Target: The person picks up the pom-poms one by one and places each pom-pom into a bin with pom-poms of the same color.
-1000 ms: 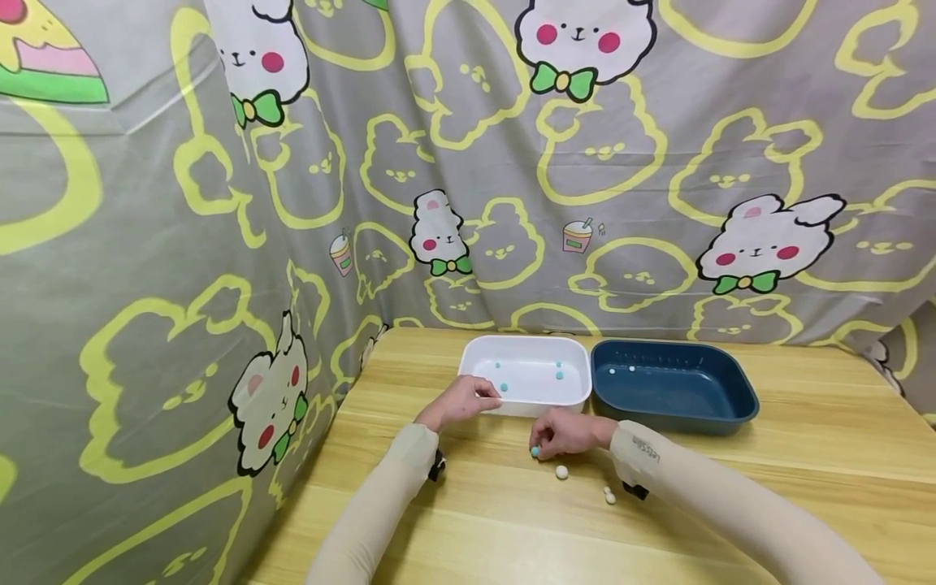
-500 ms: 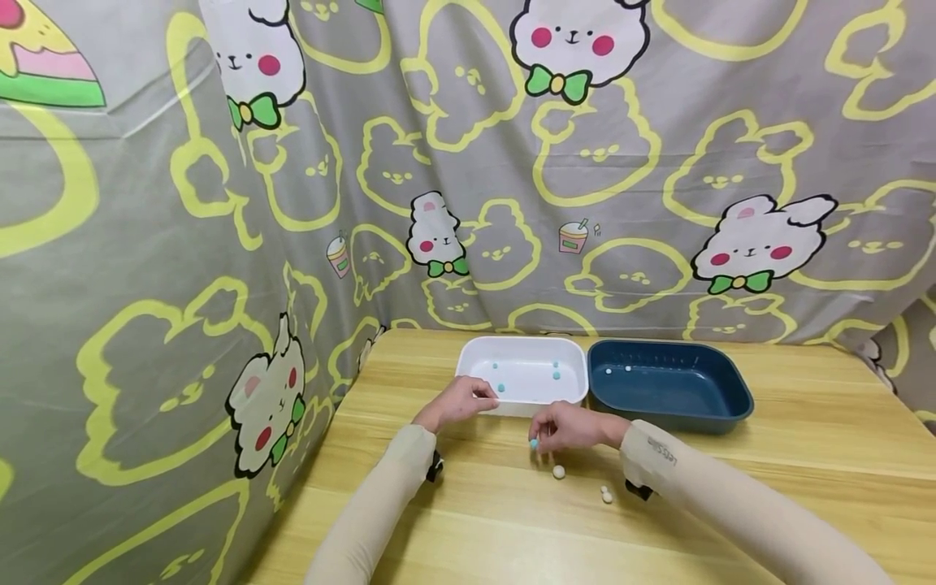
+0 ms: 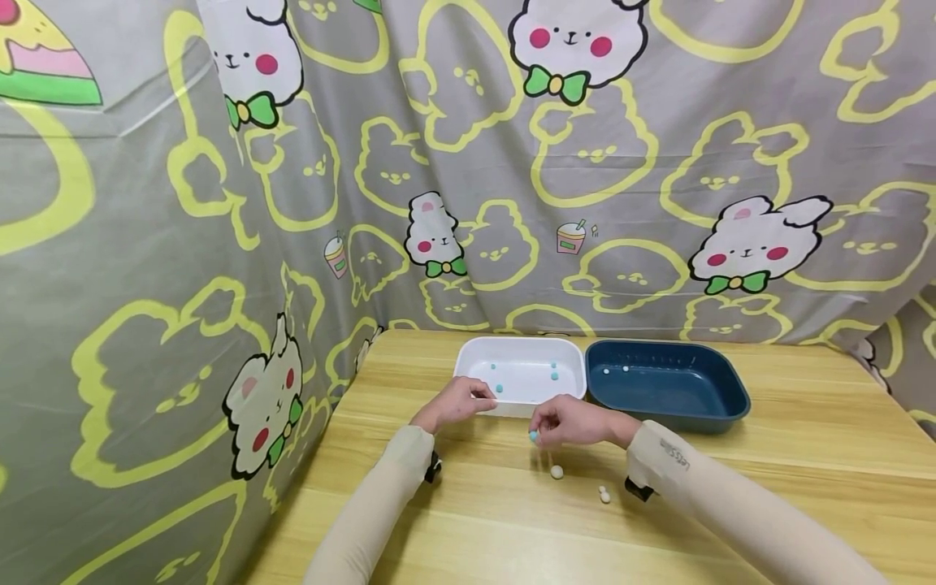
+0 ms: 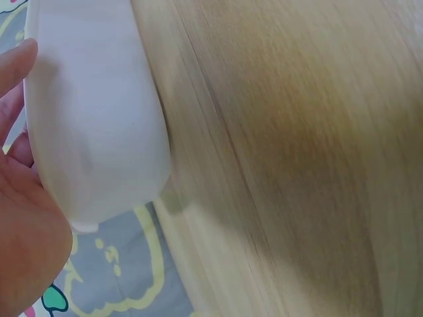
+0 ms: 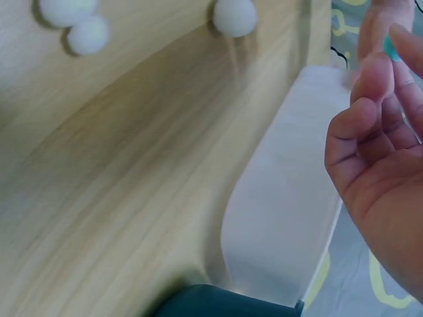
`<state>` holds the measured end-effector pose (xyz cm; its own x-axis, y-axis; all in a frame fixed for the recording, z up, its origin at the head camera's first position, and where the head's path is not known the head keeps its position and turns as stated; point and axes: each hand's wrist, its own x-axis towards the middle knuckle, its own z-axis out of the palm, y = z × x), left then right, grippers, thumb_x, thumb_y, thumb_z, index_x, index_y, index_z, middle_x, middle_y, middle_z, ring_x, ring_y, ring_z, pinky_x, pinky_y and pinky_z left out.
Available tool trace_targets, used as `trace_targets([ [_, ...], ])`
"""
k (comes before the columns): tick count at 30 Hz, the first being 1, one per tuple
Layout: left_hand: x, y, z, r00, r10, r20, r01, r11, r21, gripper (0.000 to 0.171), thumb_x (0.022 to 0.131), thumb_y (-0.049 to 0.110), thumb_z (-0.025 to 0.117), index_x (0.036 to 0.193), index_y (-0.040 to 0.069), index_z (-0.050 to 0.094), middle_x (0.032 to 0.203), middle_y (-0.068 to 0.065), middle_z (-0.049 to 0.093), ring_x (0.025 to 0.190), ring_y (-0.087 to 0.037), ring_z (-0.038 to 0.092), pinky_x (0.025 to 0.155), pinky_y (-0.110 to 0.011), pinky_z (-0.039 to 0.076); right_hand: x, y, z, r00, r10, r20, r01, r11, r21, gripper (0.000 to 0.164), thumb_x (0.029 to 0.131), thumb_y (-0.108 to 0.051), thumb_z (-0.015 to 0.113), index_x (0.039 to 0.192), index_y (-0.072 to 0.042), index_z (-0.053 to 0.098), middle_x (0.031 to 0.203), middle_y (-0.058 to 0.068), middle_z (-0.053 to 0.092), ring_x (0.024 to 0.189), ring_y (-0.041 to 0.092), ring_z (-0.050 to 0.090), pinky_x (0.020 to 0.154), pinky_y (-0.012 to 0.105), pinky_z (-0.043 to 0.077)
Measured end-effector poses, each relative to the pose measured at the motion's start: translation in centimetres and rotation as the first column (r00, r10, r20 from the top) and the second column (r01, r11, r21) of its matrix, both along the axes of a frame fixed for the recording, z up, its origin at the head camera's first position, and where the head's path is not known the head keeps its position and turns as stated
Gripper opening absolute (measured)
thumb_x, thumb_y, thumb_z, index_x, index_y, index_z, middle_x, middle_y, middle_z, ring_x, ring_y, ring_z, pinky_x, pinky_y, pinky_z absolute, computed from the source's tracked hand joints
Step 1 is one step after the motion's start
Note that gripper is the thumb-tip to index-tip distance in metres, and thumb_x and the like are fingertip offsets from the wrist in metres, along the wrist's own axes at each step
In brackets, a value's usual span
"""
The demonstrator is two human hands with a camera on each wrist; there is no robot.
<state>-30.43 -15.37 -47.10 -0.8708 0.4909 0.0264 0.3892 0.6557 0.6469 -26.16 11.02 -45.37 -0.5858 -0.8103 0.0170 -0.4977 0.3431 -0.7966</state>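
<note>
My right hand (image 3: pixel 574 421) pinches a small turquoise ball (image 3: pixel 533 436) between thumb and fingertips, just in front of the white bin (image 3: pixel 521 409). The right wrist view shows the same turquoise ball (image 5: pixel 391 48) between the fingertips. At the bin's near left corner, my left hand (image 3: pixel 459 401) holds the rim, its thumb (image 4: pixel 18 65) at the outer wall and its other fingers on the rim's far side. Several turquoise balls (image 3: pixel 500 388) lie inside the white bin. On the table below my right hand is a white ball (image 3: pixel 557 472).
A dark blue bin (image 3: pixel 669 416) stands right beside the white one, with two small white balls (image 3: pixel 626 369) in it. Two more white balls (image 3: pixel 604 496) sit together on the wooden table (image 3: pixel 512 528), near my right wrist. A patterned curtain (image 3: pixel 468 162) hangs behind and at the left.
My right hand has lifted the turquoise ball off the table and brought it up toward the white bin. The left hand stays at the rim. The head view has shifted slightly.
</note>
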Motion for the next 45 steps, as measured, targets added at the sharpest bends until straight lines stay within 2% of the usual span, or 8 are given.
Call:
trace_targets([
  [6,0.1,0.0,0.1,1.000,-0.004,-0.001,0.004,1.000,0.009,0.009,0.088,0.022,0.069,0.082,0.018,0.073,0.080,0.012,0.065,0.080,-0.007,0.056,0.071,-0.026,0.046,0.2,0.2,0.6,0.999,-0.027,0.017,0.027,1.000,0.003,0.007,0.090,-0.018,0.065,0.093,-0.012,0.068,0.068,-0.006,0.056,0.058,0.006,0.046,0.058,0.022,0.041],
  [12,0.1,0.0,0.2,1.000,-0.006,0.008,0.006,1.000,0.018,0.009,0.088,0.022,0.069,0.081,0.019,0.073,0.080,0.012,0.065,0.080,-0.007,0.056,0.070,-0.025,0.046,0.0,0.7,1.0,0.998,-0.057,0.030,0.058,0.998,-0.019,0.008,0.090,-0.017,0.065,0.093,-0.009,0.067,0.069,-0.003,0.055,0.059,0.008,0.045,0.059,0.023,0.040],
  [18,0.1,0.0,0.2,1.000,-0.005,0.004,0.005,1.000,0.017,0.009,0.088,0.022,0.069,0.081,0.018,0.073,0.081,0.011,0.065,0.079,-0.008,0.055,0.070,-0.026,0.045,-0.7,1.4,1.5,0.990,-0.137,0.030,0.138,0.990,-0.041,0.009,0.091,-0.017,0.064,0.093,-0.009,0.068,0.074,0.006,0.060,0.062,0.009,0.046,0.062,0.026,0.042],
  [23,0.0,-0.1,0.2,1.000,-0.005,0.001,0.005,1.000,0.011,0.009,0.088,0.023,0.069,0.081,0.020,0.073,0.081,0.013,0.065,0.081,-0.007,0.056,0.072,-0.025,0.045,-1.7,2.2,1.7,0.977,-0.208,0.043,0.211,0.975,-0.070,0.013,0.090,-0.018,0.065,0.095,-0.006,0.067,0.075,0.005,0.060,0.065,0.013,0.049,0.063,0.028,0.044],
  [30,0.0,0.0,0.2,1.000,-0.016,0.002,0.016,1.000,0.014,0.007,0.088,0.022,0.069,0.082,0.018,0.073,0.082,0.012,0.065,0.082,-0.007,0.056,0.073,-0.025,0.046,-2.9,3.2,1.3,0.959,-0.270,0.087,0.279,0.953,-0.114,0.020,0.091,-0.017,0.065,0.099,0.002,0.065,0.079,0.018,0.060,0.070,0.037,0.053,0.063,0.037,0.048],
  [34,0.1,0.0,0.2,1.000,-0.012,0.005,0.012,1.000,0.015,0.008,0.088,0.022,0.069,0.082,0.018,0.073,0.082,0.012,0.065,0.082,-0.007,0.057,0.074,-0.026,0.046,-3.4,3.5,1.0,0.942,-0.316,0.113,0.328,0.937,-0.117,0.021,0.091,-0.020,0.065,0.098,-0.001,0.065,0.084,0.022,0.060,0.077,0.047,0.053,0.067,0.042,0.050],
  [39,0.0,0.0,0.1,1.000,-0.009,0.005,0.009,1.000,0.017,0.008,0.088,0.023,0.069,0.082,0.018,0.073,0.082,0.011,0.065,0.082,-0.007,0.057,0.073,-0.026,0.046,-3.8,3.6,0.8,0.927,-0.348,0.142,0.365,0.923,-0.122,0.021,0.092,-0.022,0.064,0.098,-0.002,0.065,0.086,0.022,0.060,0.077,0.041,0.056,0.071,0.048,0.048],
  [45,0.1,0.0,0.2,1.000,-0.006,0.010,0.006,1.000,0.022,0.009,0.088,0.023,0.069,0.082,0.018,0.073,0.082,0.012,0.065,0.081,-0.007,0.056,0.072,-0.025,0.045,-4.4,3.6,0.7,0.912,-0.382,0.152,0.401,0.908,-0.122,0.020,0.091,-0.022,0.064,0.096,-0.002,0.065,0.086,0.025,0.059,0.074,0.030,0.056,0.066,0.039,0.049],
])
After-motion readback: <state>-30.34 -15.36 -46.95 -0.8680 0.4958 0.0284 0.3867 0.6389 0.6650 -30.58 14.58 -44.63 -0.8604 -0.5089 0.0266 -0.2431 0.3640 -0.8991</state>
